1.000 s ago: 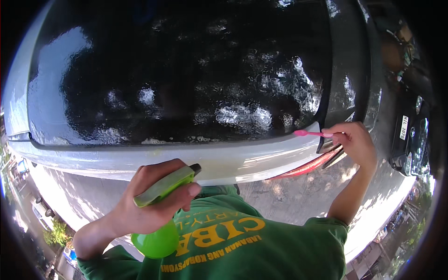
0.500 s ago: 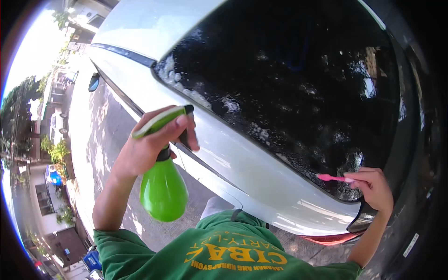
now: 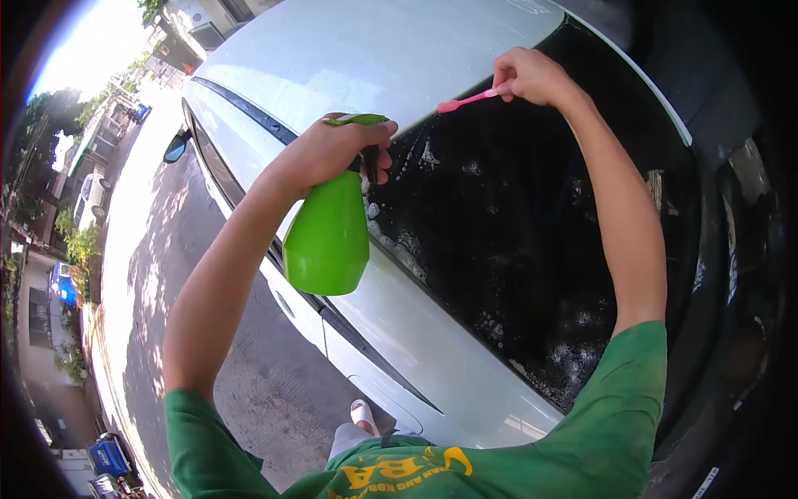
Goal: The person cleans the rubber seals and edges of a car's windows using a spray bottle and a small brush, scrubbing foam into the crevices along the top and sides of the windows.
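My left hand [image 3: 337, 150] is wrapped round the neck and trigger of a bright green spray bottle [image 3: 326, 237], held over the side of a white car [image 3: 465, 349]. Its fingers curl by the black trigger, and the nozzle points toward the dark rear window [image 3: 524, 216]. My right hand [image 3: 532, 76] pinches a pink toothbrush [image 3: 465, 101] by its handle. The brush head is at the window's upper edge, by the border with the white roof [image 3: 366, 58]; whether it touches is hard to tell. White foam [image 3: 403, 254] lies along the window's left edge, with more patches lower down.
Grey pavement [image 3: 274, 374] runs along the car's left side, where my foot in a white slipper [image 3: 362, 414] shows. The car's side mirror [image 3: 175, 148] sticks out at left. Farther left are a parked white car [image 3: 91, 198], plants [image 3: 79, 241] and a blue object [image 3: 108, 456].
My right hand has carried the toothbrush from the window's lower corner up to its top edge. My left hand has risen and shifted right with the spray bottle. My body leans farther over the car.
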{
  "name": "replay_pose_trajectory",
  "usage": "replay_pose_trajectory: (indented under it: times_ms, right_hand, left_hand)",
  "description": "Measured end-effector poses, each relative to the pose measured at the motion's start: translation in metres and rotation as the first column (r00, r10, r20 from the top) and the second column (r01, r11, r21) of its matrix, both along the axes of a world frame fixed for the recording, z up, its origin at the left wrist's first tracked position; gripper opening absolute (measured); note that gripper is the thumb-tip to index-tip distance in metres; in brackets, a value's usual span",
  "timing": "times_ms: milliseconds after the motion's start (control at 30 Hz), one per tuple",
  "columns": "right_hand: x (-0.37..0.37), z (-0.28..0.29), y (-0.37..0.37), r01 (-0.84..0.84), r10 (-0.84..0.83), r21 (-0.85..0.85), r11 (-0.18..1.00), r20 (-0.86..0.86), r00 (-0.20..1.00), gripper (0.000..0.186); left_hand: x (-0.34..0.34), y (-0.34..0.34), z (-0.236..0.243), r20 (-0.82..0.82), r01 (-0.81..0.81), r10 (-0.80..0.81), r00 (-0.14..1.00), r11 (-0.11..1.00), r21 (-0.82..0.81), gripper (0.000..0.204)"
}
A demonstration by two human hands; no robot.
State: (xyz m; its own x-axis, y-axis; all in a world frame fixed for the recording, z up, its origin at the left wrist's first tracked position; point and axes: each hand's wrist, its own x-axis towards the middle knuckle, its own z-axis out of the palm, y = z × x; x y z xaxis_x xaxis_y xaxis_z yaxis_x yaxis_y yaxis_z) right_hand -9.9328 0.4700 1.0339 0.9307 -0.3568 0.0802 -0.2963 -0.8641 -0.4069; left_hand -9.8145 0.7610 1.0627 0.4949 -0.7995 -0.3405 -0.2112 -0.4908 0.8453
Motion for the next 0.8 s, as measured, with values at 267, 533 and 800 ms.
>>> replay_pose_trajectory:
  times_ms: [267,533,800]
  right_hand:
    - [0.031,0.008,-0.005,-0.117,0.113,-0.053,0.992,-0.073,0.991,0.007]
    - [0.046,-0.012,0.059,-0.289,0.291,-0.064,0.955,0.028,0.956,0.010]
    - [-0.014,0.001,-0.134,0.243,-0.249,-0.160,0.957,-0.017,0.968,0.008]
  left_hand:
    - [0.007,0.006,-0.001,-0.013,-0.009,0.009,1.000,1.000,0.005,0.030]
    - [0.006,0.015,-0.011,-0.029,-0.021,0.021,0.999,1.000,-0.001,0.032]
    - [0.010,0.044,0.006,-0.003,-0.051,0.051,0.999,0.998,0.027,0.030]
